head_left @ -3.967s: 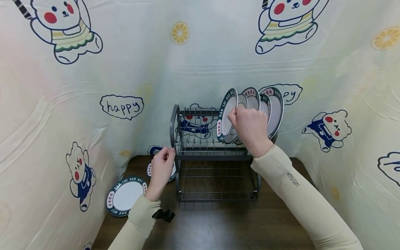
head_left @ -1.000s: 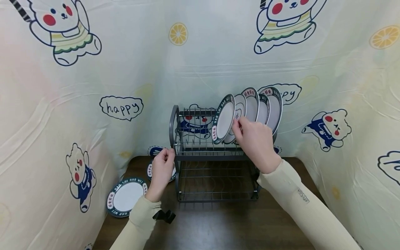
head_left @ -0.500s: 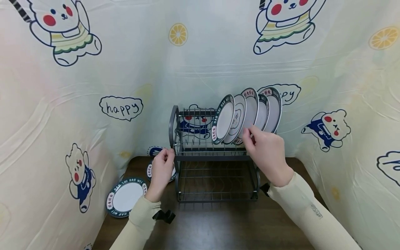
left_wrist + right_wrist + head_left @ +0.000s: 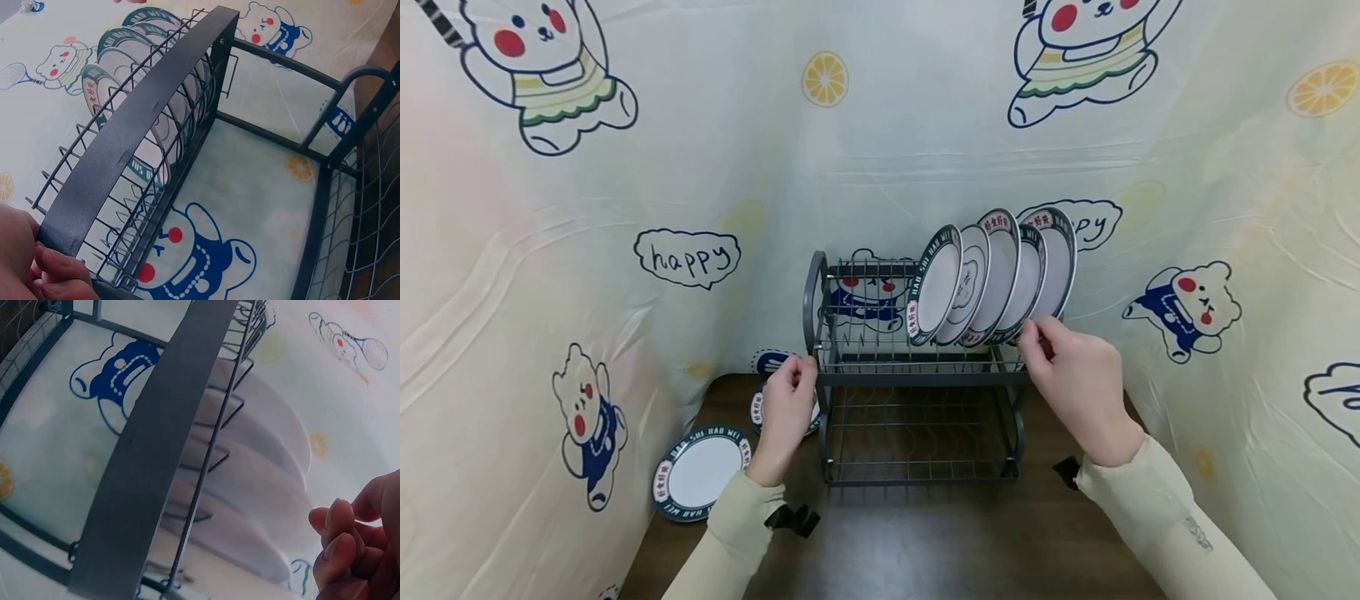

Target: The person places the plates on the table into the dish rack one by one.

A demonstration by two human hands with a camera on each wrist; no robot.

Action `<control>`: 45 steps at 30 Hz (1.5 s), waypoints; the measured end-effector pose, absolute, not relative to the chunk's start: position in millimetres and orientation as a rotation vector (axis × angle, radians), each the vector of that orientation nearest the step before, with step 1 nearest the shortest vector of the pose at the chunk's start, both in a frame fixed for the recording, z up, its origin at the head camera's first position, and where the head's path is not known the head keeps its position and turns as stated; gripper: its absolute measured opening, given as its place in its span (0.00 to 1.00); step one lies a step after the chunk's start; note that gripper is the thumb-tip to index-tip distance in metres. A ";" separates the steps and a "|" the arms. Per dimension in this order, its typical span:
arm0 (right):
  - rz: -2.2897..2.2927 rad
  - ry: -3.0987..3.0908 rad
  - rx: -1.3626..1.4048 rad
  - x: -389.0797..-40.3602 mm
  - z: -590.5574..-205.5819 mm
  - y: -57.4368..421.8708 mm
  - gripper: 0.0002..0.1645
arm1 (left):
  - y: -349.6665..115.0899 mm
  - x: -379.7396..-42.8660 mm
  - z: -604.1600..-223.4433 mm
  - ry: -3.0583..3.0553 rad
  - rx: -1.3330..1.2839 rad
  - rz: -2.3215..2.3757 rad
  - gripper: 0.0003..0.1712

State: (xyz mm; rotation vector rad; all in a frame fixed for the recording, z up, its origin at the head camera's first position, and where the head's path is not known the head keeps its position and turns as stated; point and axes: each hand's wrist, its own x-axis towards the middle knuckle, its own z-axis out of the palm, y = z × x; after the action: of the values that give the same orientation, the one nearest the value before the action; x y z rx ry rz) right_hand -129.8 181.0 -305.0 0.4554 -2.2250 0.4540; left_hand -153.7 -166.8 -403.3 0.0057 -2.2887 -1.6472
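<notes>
Your left hand (image 4: pixel 786 414) grips the near left corner of the dark grey metal two-tier dish rack (image 4: pixel 917 380), hiding the middle of one green-rimmed white plate (image 4: pixel 757 410) left of it; your cream left sleeve (image 4: pixel 728 525) covers part of a second round plate (image 4: pixel 702 473) there. Your empty, loosely curled right hand (image 4: pixel 1081 387) hides the rack's right front corner, near five tilted, overlapping white plates (image 4: pixel 937 292) on its upper tier

The left grip (image 4: pixel 786 412) hides the middle of the small plate (image 4: pixel 757 411) near the worktop's (image 4: pixel 940 542) back left corner; the left sleeve (image 4: pixel 737 517) covers part of the larger plate (image 4: pixel 702 472). Print on the right sleeve (image 4: pixel 1150 487) is blurred past reading. The right wrist view crops the right grip (image 4: pixel 362 547) and blurs the plates (image 4: pixel 256 469) in the rack (image 4: pixel 140 450).
</notes>
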 end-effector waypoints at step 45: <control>0.530 -2.573 0.136 -151.3 -359.5 238.3 0.11 | -170.6 -154.6 -406.6 -2.282 -0.033 -1.704 0.19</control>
State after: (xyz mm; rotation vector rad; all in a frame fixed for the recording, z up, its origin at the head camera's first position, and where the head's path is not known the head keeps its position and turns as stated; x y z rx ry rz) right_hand -151.3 238.3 -359.5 0.1358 -2.5729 0.5296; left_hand -154.6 -170.6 -406.6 -0.0332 -2.2824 -1.7044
